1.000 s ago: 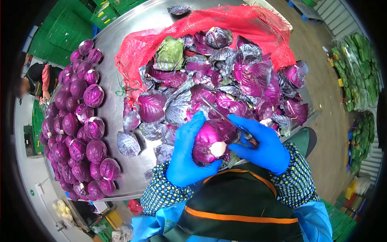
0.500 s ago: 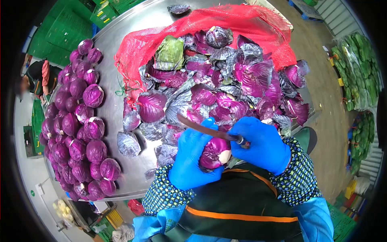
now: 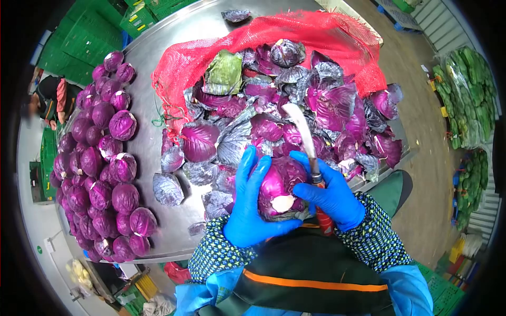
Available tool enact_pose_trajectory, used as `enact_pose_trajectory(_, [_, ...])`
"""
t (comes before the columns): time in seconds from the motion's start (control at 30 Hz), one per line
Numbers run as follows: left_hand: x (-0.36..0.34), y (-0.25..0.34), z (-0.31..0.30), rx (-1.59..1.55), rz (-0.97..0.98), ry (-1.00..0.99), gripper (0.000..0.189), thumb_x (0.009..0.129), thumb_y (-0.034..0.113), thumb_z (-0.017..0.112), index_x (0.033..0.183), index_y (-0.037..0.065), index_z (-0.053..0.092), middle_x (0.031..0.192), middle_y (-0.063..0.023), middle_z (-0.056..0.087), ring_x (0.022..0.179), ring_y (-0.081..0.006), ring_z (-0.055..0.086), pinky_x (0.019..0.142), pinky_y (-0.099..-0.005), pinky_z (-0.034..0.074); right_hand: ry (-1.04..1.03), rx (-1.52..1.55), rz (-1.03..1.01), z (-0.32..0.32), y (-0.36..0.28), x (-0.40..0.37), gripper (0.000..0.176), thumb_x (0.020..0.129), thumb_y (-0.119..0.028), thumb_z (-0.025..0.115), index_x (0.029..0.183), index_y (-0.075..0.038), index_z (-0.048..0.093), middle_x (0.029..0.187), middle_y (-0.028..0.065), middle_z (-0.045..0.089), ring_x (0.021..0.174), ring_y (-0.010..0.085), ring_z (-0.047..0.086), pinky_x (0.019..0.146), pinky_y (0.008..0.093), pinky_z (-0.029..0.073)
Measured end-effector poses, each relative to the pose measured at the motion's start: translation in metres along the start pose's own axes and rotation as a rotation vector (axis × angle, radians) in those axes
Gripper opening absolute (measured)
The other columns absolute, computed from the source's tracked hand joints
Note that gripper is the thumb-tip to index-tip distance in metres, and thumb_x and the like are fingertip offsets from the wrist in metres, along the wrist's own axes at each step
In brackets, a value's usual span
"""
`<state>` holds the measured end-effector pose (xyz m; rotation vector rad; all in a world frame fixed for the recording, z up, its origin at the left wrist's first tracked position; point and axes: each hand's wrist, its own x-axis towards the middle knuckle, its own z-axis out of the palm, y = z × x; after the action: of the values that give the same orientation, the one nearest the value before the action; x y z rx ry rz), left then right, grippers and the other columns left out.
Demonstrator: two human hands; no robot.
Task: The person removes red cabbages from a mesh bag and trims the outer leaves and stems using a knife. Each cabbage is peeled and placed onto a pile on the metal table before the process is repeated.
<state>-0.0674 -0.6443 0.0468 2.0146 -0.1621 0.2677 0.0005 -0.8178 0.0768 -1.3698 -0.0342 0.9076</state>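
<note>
A red cabbage (image 3: pixel 273 190) with a pale cut stem sits between my blue-gloved hands near the table's front edge. My left hand (image 3: pixel 252 203) is spread against the cabbage's left side and underside, its fingers pointing up. In my right hand (image 3: pixel 332 192) is a knife (image 3: pixel 301 129) with a curved blade and red handle; the blade points up and away, over the loose leaves. The thumb of that hand touches the cabbage. Beyond lie many purple outer leaves (image 3: pixel 197 141) on a red mesh sack (image 3: pixel 221 39).
Whole red cabbages (image 3: pixel 100 195) are piled on the left of the metal table (image 3: pixel 163 226). Green crates (image 3: pixel 84 42) stand at the back left, near a bent-over co-worker (image 3: pixel 52 97). Bagged green vegetables (image 3: pixel 469 95) are on the right. A pale crate (image 3: pixel 350 13) stands behind the sack.
The knife has swung from pointing left across the cabbage to pointing up and away. My left fingers have opened out, and the cabbage has turned, showing more of itself.
</note>
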Motion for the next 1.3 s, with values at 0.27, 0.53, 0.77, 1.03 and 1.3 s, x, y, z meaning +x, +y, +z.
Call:
enact_pose_trajectory(0.27, [-0.005, -0.003, -0.012, 0.153, -0.073, 0.084, 0.095, 0.053, 0.015, 0.083, 0.132, 0.001, 0.033, 0.131, -0.0165, 0.037, 0.122, -0.0303, 0.038, 0.103, -0.0395, 0.03, -0.079, -0.919, -0.52, -0.053, -0.001, -0.029, 0.034, 0.077, -0.013, 0.065, 0.111, -0.014, 0.063, 0.07, 0.0091, 0.057, 0.06, 0.0227, 0.057, 0.055, 0.0313, 0.046])
enact_pose_trajectory(0.53, [-0.005, 0.008, -0.002, 0.078, -0.036, 0.02, 0.081, 0.056, 0.011, 0.081, 0.126, 0.002, 0.042, 0.128, -0.0203, 0.041, 0.12, -0.0359, 0.039, 0.1, -0.0426, 0.034, 0.386, -0.679, -0.26, -0.037, 0.0, -0.009, 0.028, 0.085, -0.016, 0.059, 0.112, -0.008, 0.06, 0.078, 0.0066, 0.061, 0.07, 0.0105, 0.058, 0.063, 0.0236, 0.046])
enact_pose_trajectory(0.77, [-0.013, -0.009, -0.001, -0.07, 0.062, -0.092, 0.097, 0.051, 0.016, 0.087, 0.132, 0.005, 0.034, 0.133, -0.0214, 0.036, 0.125, -0.0342, 0.036, 0.103, -0.0436, 0.029, 0.328, -0.604, -0.438, -0.018, 0.008, 0.018, 0.021, 0.083, -0.017, 0.062, 0.094, 0.001, 0.061, 0.069, 0.0027, 0.058, 0.065, 0.0108, 0.057, 0.059, 0.0249, 0.046])
enact_pose_trajectory(1.03, [-0.029, -0.018, 0.002, -1.351, -0.542, 0.435, 0.079, 0.077, 0.03, 0.067, 0.137, 0.006, 0.023, 0.139, -0.0161, 0.03, 0.129, -0.0338, 0.031, 0.106, -0.0511, 0.026, 0.42, 0.191, 0.053, -0.052, 0.021, 0.012, 0.015, 0.084, -0.022, 0.06, 0.083, -0.008, 0.053, 0.063, -0.0024, 0.049, 0.047, 0.0077, 0.047, 0.042, 0.0218, 0.038])
enact_pose_trajectory(1.3, [-0.016, -0.022, 0.003, -1.666, -0.55, 0.374, 0.072, 0.084, 0.04, 0.057, 0.137, 0.003, 0.023, 0.138, -0.0198, 0.031, 0.127, -0.0369, 0.033, 0.106, -0.0523, 0.028, 0.033, -0.638, -0.643, 0.011, -0.024, 0.007, 0.057, 0.067, -0.003, 0.072, 0.121, -0.011, 0.054, 0.128, 0.012, 0.044, 0.118, 0.0237, 0.043, 0.083, 0.0307, 0.047])
